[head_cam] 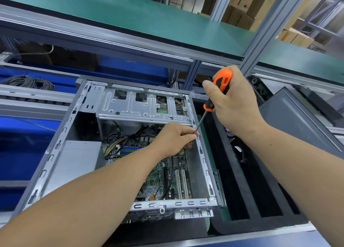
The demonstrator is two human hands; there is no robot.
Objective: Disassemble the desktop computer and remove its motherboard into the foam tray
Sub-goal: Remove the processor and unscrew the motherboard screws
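Note:
An open desktop computer case point(55, 150) lies on its side in the middle of the bench. Inside it sits the green motherboard point(167, 174) with white slots and several cables. A silver drive cage point(141, 105) spans the case's far end. My right hand point(232, 105) grips an orange and black screwdriver point(219, 86) by its handle, with the thin shaft slanting down to the case's right rail. My left hand point(173, 138) reaches into the case and pinches the shaft's tip at that rail. A black foam tray point(240, 174) with long slots lies right of the case.
A dark grey side panel point(296, 120) leans at the right behind the foam tray. A green shelf point(149, 17) on an aluminium frame overhangs the bench. Blue bins point(24, 138) and coiled grey cables point(28, 81) sit at the left. Cardboard boxes stand far back.

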